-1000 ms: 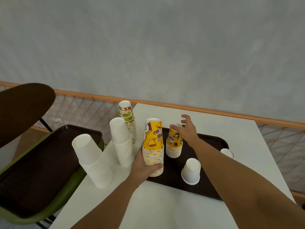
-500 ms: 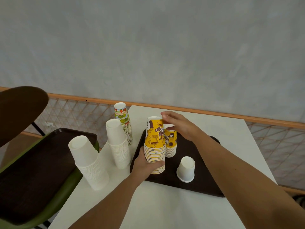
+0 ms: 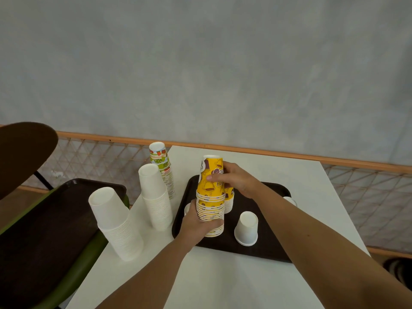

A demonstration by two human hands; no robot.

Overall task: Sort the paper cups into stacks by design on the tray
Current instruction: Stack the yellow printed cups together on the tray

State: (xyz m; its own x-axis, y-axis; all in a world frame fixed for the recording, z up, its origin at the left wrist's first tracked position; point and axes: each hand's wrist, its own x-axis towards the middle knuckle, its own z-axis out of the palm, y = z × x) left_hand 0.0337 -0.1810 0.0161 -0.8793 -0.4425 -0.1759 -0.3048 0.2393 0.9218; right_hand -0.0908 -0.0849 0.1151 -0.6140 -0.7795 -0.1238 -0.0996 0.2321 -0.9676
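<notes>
Here, tapered, rim-ridged yellow paper-cup stack [image 3: 210, 202].

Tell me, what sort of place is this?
Likely a cafeteria or canteen: a brown serving tray on a white table, tall stacks of white paper cups, and a yellow printed cup stack.

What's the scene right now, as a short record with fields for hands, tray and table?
left hand: grips yellow stack low down
right hand: grips top cup of that stack
tray: yellow stack, shorter yellow stack behind it, upside-down white cup
table: near white stack, far white stack, fruit stack, all left of tray
</notes>
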